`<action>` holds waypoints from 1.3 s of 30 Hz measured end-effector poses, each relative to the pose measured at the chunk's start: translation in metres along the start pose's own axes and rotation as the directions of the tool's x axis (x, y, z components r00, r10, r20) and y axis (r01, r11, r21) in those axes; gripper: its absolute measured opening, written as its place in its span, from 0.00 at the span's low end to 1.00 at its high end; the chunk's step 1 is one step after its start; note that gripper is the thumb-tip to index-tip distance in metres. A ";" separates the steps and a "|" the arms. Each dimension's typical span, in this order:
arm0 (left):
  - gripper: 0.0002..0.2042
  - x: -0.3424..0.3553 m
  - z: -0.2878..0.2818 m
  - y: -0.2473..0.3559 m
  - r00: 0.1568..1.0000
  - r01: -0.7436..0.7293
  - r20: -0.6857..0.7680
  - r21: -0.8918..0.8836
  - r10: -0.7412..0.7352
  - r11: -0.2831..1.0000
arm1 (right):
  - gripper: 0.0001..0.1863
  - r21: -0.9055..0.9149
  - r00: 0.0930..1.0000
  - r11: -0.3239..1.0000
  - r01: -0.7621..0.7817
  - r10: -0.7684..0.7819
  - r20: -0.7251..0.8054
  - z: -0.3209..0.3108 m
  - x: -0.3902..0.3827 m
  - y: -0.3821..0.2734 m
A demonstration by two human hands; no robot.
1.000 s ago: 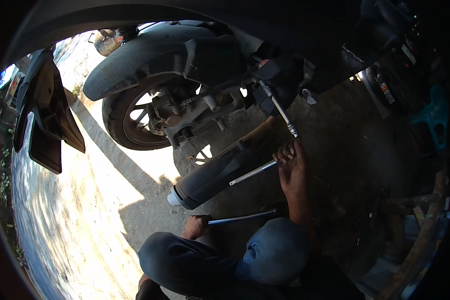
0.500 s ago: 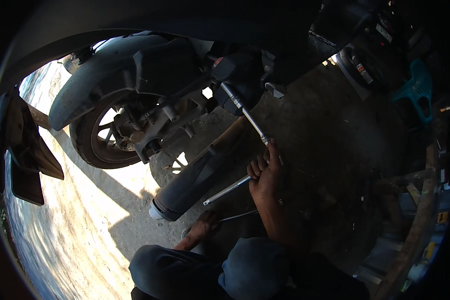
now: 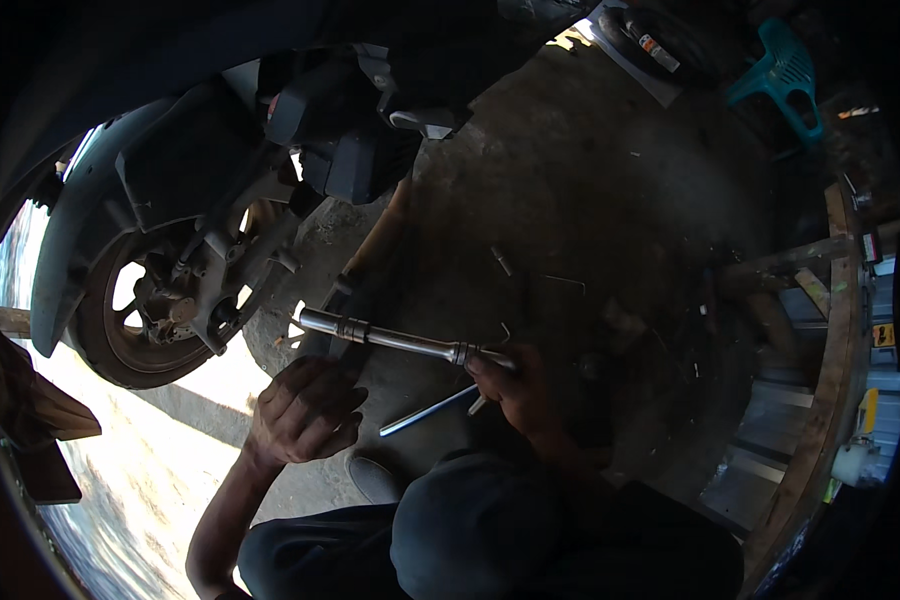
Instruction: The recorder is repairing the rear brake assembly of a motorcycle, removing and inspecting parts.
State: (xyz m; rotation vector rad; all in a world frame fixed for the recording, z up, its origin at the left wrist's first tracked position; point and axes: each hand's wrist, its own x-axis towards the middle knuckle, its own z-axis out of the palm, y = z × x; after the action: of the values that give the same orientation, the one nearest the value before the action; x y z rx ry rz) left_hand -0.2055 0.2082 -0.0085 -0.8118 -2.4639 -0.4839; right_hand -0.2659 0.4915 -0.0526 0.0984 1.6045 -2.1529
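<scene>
At the floor's (image 3: 650,250) far right edge sits a teal plastic chair (image 3: 785,85), and a wooden frame (image 3: 830,370) lines its right side. Over its left side hangs the motorcycle (image 3: 350,140), with the rear wheel (image 3: 145,320) below. An exhaust pipe (image 3: 380,237) lies across the ground between that wheel and the middle of the floor, partly hidden by my left hand (image 3: 308,412). A small metal piece (image 3: 501,261) lies near mid-floor (the dimness hides what it is).

My right hand (image 3: 510,385) is clamped around the near end of a chrome socket tool (image 3: 395,340), which points left, above my knee (image 3: 475,530). My left hand is just below the socket end, fingers curled; I can't tell whether it grips anything. A second bar (image 3: 425,412) slants down-left from beside my right hand.
</scene>
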 end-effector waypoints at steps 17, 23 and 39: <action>0.18 0.007 0.044 0.034 0.810 0.244 0.584 -0.401 0.041 0.883 | 0.13 -0.554 0.992 0.823 -0.126 0.098 -0.081 -0.010 -0.090 0.019; 0.26 -0.023 -0.004 -0.027 0.730 0.588 0.534 -0.172 -0.427 0.790 | 0.17 -0.262 0.764 0.963 -0.072 -0.116 -0.635 -0.155 -0.094 -0.002; 0.14 -0.019 -0.001 -0.010 0.785 0.369 0.570 -0.116 -0.243 0.922 | 0.35 -0.854 0.700 0.217 -0.474 -0.495 -0.514 -0.221 -0.024 0.130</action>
State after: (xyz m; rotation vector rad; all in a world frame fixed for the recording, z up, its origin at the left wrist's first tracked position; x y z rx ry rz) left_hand -0.1987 0.1917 -0.0202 -0.6992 -3.1535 -0.7418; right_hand -0.2388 0.6751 -0.2316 0.5889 3.1615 -0.4977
